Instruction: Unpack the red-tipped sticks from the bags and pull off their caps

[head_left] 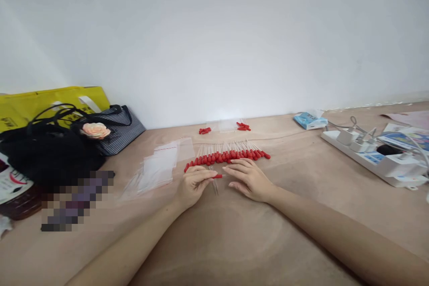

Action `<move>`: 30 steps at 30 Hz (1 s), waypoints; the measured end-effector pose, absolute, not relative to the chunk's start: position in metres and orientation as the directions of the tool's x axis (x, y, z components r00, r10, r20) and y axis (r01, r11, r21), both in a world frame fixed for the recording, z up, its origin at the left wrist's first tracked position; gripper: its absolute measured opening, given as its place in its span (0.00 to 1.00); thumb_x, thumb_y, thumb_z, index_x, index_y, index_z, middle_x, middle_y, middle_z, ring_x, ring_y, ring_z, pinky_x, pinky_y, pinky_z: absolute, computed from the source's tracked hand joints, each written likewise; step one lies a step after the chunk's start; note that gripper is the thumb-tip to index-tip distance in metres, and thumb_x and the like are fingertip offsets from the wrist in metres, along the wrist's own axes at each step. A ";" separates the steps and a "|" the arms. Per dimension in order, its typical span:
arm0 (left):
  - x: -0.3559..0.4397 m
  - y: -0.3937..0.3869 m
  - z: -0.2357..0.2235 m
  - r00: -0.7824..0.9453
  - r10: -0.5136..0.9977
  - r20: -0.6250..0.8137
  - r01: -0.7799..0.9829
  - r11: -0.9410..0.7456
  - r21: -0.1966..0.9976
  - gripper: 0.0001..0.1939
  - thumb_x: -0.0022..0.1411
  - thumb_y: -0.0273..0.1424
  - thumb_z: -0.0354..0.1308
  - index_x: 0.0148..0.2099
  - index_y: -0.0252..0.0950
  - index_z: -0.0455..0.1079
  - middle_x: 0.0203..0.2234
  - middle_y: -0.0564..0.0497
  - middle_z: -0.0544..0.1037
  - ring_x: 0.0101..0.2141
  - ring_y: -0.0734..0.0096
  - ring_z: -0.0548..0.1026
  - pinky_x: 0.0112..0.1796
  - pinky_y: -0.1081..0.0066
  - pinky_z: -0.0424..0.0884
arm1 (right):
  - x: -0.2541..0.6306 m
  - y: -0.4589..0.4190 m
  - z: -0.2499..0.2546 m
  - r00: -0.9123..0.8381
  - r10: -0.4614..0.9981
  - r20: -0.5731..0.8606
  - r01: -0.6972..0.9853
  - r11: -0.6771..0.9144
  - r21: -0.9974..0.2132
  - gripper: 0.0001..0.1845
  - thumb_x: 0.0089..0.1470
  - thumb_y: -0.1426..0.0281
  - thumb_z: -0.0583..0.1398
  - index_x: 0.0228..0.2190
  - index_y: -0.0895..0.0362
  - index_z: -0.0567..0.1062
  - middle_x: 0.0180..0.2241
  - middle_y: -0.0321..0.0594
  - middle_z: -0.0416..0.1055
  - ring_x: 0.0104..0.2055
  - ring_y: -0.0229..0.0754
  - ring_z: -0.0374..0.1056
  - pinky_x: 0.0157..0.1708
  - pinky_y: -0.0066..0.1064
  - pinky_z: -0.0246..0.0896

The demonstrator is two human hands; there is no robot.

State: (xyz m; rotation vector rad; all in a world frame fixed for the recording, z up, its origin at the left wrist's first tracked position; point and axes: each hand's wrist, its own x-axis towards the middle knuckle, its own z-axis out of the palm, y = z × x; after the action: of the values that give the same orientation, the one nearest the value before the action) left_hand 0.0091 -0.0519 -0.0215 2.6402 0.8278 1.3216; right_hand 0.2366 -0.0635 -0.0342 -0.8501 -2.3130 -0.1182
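My left hand (194, 184) pinches a small red rubber dropper bulb (218, 176) between thumb and fingers. A short clear tip points out of the bulb toward my right hand (247, 179), whose thumb and fingers are apart beside it. Just beyond both hands lies a row of glass droppers with red bulbs (221, 157), their thin clear tubes pointing to the wall. Under the held bulb, a few clear glass tubes (216, 187) rest on the table, partly hidden by my left hand.
Clear zip bags (157, 170) lie left of the row. Two small red bulb piles (205, 131) and clear tubes (228, 126) sit near the wall. A power strip (372, 156) and tissue pack (310, 120) stand right; a black bag (50, 156) and striped bag (122, 132) stand left.
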 end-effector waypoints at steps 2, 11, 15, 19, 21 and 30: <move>0.012 -0.051 -0.020 0.499 0.476 0.725 0.416 -0.865 0.282 0.09 0.56 0.25 0.55 0.40 0.41 0.72 0.29 0.52 0.79 0.31 0.71 0.73 0.34 0.68 0.70 | 0.235 -0.063 -0.036 -0.591 0.550 0.590 0.588 0.794 -0.152 0.20 0.55 0.64 0.52 0.50 0.55 0.64 0.43 0.43 0.70 0.52 0.43 0.58 0.50 0.41 0.53; 0.013 -0.050 -0.023 0.567 0.465 0.680 0.425 -0.872 0.241 0.09 0.57 0.27 0.54 0.40 0.41 0.72 0.31 0.51 0.79 0.34 0.70 0.74 0.38 0.67 0.70 | 0.233 -0.060 -0.037 -0.602 0.593 0.535 0.596 0.779 -0.194 0.13 0.57 0.68 0.51 0.42 0.55 0.71 0.41 0.43 0.72 0.50 0.41 0.62 0.49 0.40 0.55; 0.018 -0.055 -0.019 0.621 0.530 0.577 0.557 -0.817 0.151 0.18 0.57 0.35 0.54 0.50 0.40 0.66 0.42 0.47 0.75 0.46 0.61 0.69 0.46 0.56 0.64 | 0.230 -0.063 -0.037 -0.591 0.537 0.602 0.613 0.784 -0.097 0.12 0.57 0.69 0.51 0.40 0.56 0.72 0.40 0.43 0.72 0.49 0.42 0.63 0.49 0.40 0.56; 0.024 -0.055 -0.020 0.675 0.524 0.519 0.594 -0.803 0.037 0.16 0.61 0.34 0.48 0.50 0.40 0.65 0.48 0.48 0.70 0.52 0.62 0.64 0.51 0.54 0.59 | 0.226 -0.064 -0.038 -0.599 0.476 0.644 0.612 0.791 -0.016 0.11 0.56 0.70 0.51 0.38 0.57 0.72 0.39 0.44 0.73 0.48 0.43 0.63 0.49 0.41 0.55; 0.025 -0.054 -0.022 0.679 0.511 0.527 0.591 -0.807 0.020 0.14 0.62 0.33 0.47 0.47 0.39 0.68 0.47 0.48 0.71 0.52 0.64 0.64 0.51 0.55 0.58 | 0.225 -0.064 -0.038 -0.596 0.473 0.649 0.611 0.792 -0.015 0.11 0.56 0.71 0.51 0.38 0.57 0.72 0.37 0.42 0.74 0.48 0.43 0.64 0.50 0.41 0.55; 0.023 -0.053 -0.026 0.683 0.423 0.596 0.540 -0.842 -0.021 0.12 0.61 0.30 0.49 0.45 0.37 0.69 0.43 0.49 0.74 0.50 0.64 0.66 0.50 0.55 0.61 | 0.226 -0.062 -0.036 -0.626 0.536 0.566 0.596 0.797 -0.096 0.13 0.57 0.67 0.51 0.40 0.56 0.71 0.43 0.42 0.71 0.50 0.42 0.62 0.50 0.40 0.55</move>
State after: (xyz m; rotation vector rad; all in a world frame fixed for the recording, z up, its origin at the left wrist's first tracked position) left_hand 0.0228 -0.0529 -0.0259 3.0581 0.8848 1.0006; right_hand 0.2262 -0.0615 -0.0361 -0.8355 -2.3935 -0.1338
